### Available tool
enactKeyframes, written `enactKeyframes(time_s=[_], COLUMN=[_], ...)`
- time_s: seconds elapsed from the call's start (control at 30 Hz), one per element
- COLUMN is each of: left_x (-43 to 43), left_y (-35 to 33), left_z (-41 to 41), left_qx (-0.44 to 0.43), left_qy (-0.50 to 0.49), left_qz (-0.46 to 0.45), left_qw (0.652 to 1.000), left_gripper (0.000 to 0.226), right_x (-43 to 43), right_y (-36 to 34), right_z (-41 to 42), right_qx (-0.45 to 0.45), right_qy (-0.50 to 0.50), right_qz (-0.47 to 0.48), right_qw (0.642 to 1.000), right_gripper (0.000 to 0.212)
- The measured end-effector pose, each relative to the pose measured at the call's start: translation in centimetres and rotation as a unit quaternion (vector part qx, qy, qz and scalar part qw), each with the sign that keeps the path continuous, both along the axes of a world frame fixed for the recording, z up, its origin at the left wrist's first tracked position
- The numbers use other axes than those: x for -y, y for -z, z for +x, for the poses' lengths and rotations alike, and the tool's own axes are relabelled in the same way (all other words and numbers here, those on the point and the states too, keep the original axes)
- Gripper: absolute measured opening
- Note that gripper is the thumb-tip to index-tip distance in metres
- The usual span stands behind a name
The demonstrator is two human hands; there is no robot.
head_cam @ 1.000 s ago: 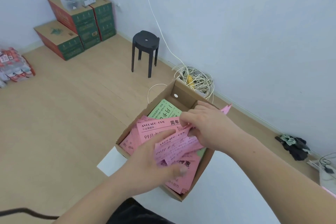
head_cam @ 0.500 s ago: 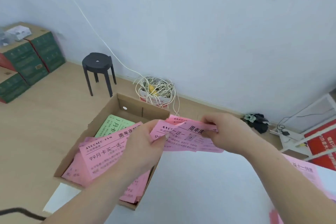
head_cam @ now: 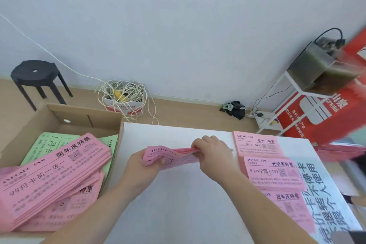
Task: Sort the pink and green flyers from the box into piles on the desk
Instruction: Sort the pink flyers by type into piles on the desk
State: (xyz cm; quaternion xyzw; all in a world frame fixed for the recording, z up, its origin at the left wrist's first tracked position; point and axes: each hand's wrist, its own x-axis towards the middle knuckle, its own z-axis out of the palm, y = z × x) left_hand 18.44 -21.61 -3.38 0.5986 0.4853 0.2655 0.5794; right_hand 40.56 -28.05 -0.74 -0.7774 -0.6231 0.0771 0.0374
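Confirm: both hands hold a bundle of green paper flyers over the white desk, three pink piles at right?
No. The head view shows the bundle of paper flyers in the left hand and right hand is pink, not green; the rest holds.

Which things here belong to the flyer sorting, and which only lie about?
Job: cardboard box; green flyers and pink flyers in it; pink bundle gripped by left hand and right hand; pink piles on the desk.
Lying about: black stool; tangled cord; dark cloth on floor.

bright even light, soft shadows, wide-angle edge bending, motion blur at right
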Motion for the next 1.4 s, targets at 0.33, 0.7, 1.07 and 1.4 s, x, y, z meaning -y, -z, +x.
enactKeyframes(time_s=[0.33, 0.7, 1.07, 1.4], left_x=[-0.3, 0.5, -0.1, -1.5], left_y=[3.1, 5.0, 5.7, 3.1], left_z=[-0.7, 0.8, 1.0, 1.0], left_qx=[-0.092, -0.029, -0.19, -0.099], left_qy=[0.044, 0.008, 0.03, 0.045], left_qz=[0.075, 0.005, 0.138, -0.085], left_qw=[0.992, 1.0, 0.972, 0.99], left_gripper=[0.026, 0.035, 0.026, 0.014], right_x=[2.5, 2.6, 3.2, 1.4], right_y=[3.4, 3.3, 5.4, 4.2], right_z=[3.4, 4.0, 3.8, 5.0], right_qx=[-0.09, -0.471, -0.54, -0.533], right_qy=[0.214, 0.328, 0.331, 0.318], right_qz=[0.003, 0.125, 0.115, 0.035], right_qw=[0.973, 0.809, 0.765, 0.783], right_gripper=[0.026, 0.045, 0.052, 0.026])
